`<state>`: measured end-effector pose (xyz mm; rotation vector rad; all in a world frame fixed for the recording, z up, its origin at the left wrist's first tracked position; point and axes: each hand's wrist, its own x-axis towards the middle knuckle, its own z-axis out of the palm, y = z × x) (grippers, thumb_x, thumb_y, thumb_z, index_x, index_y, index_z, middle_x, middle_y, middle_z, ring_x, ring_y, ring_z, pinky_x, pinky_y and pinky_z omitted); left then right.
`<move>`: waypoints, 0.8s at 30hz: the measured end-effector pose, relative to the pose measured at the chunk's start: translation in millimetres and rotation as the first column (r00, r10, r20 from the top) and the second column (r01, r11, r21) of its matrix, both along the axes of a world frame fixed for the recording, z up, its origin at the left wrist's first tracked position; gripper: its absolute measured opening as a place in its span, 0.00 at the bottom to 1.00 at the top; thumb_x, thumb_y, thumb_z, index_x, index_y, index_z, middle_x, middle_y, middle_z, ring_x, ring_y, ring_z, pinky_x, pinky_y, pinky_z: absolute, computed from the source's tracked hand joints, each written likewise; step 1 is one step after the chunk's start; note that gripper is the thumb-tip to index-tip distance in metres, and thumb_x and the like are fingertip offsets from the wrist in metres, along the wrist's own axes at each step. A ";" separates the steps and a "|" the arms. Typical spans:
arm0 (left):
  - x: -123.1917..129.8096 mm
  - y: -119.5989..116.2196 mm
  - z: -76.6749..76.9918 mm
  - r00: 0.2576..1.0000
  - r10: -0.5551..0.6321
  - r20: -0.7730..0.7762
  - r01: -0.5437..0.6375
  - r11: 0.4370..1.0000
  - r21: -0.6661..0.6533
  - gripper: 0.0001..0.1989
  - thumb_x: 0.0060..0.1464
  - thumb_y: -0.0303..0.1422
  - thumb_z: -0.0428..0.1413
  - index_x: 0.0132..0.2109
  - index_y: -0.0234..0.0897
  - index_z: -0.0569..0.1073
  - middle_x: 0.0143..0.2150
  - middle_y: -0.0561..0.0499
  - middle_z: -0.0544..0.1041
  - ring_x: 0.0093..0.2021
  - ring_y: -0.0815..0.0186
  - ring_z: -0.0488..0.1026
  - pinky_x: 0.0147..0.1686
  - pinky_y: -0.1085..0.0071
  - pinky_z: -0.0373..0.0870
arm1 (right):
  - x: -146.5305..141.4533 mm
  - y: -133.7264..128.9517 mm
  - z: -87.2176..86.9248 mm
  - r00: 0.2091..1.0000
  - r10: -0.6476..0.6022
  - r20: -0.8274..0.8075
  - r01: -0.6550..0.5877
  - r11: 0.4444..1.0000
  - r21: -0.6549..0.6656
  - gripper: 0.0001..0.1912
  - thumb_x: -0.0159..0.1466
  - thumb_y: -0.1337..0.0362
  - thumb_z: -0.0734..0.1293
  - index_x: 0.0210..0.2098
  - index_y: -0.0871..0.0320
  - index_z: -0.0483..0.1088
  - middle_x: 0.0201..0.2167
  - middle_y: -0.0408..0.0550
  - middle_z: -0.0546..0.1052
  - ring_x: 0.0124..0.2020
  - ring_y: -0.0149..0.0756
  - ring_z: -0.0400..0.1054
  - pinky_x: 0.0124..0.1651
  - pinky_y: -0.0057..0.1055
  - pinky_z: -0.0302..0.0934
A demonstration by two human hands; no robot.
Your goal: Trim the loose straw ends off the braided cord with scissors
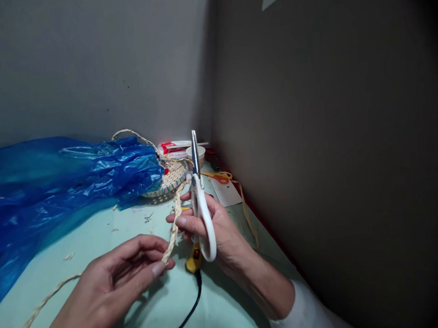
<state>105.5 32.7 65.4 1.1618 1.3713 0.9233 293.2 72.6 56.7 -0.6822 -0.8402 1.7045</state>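
Note:
A pale braided cord (175, 223) runs between my two hands. My left hand (126, 279) pinches it near its lower stretch, thumb against fingers. My right hand (203, 218) holds the cord higher up between thumb and fingers, and the white-handled scissors (206, 222) hang on that same hand with their blades pointing up and nearly together. More of the cord trails past my left wrist at the lower left. Beneath my right hand lies a yellow tool (194, 262) with a black cable.
A blue plastic bag (106, 169) spreads over the left side, against a woven basket (169, 178). Behind are a paper cup (196, 152) and a red-white packet (167, 147). Orange scissors (221, 177) rest on a white card (227, 192). Dark wall at right.

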 end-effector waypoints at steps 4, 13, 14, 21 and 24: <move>7.7 -1.0 7.7 0.987 -0.018 -0.162 0.041 0.990 0.136 0.10 0.46 0.45 0.66 0.32 0.46 0.83 0.32 0.54 0.84 0.35 0.61 0.79 0.36 0.76 0.75 | 1.3 0.6 -0.6 0.998 -0.050 0.043 0.050 0.999 -0.007 0.29 0.49 0.60 0.83 0.45 0.56 0.70 0.32 0.45 0.84 0.28 0.28 0.74 0.33 0.22 0.64; 6.6 -0.5 -1.7 0.991 -0.092 -0.099 0.099 0.993 0.068 0.14 0.55 0.49 0.61 0.31 0.45 0.78 0.28 0.55 0.74 0.29 0.65 0.67 0.27 0.76 0.66 | -0.9 -0.1 -4.4 0.998 -0.047 0.049 0.049 0.998 -0.031 0.30 0.50 0.61 0.83 0.46 0.57 0.69 0.29 0.44 0.83 0.24 0.25 0.71 0.31 0.20 0.62; 6.8 -0.9 -2.5 0.994 -0.089 -0.065 0.092 0.995 0.046 0.14 0.55 0.49 0.61 0.33 0.45 0.79 0.28 0.55 0.75 0.29 0.66 0.68 0.28 0.76 0.66 | -1.0 0.1 -4.9 0.998 -0.038 0.053 0.039 0.999 -0.023 0.29 0.51 0.61 0.83 0.46 0.57 0.69 0.29 0.45 0.83 0.24 0.25 0.71 0.31 0.20 0.63; 6.0 2.0 5.2 0.997 -0.039 0.071 0.043 0.998 -0.056 0.16 0.49 0.51 0.65 0.40 0.49 0.85 0.32 0.54 0.82 0.35 0.62 0.75 0.34 0.75 0.69 | 1.1 2.4 -7.7 0.993 -0.012 0.121 0.010 1.000 0.018 0.28 0.53 0.58 0.82 0.46 0.57 0.69 0.29 0.44 0.83 0.26 0.28 0.76 0.28 0.19 0.62; 5.9 4.7 8.9 1.000 -0.022 0.021 0.022 1.000 -0.022 0.16 0.46 0.51 0.66 0.35 0.46 0.85 0.29 0.53 0.81 0.31 0.64 0.73 0.31 0.75 0.67 | 2.1 2.8 -6.1 0.989 -0.015 0.147 0.013 1.000 0.018 0.28 0.51 0.58 0.83 0.44 0.56 0.69 0.26 0.39 0.80 0.24 0.27 0.75 0.26 0.19 0.61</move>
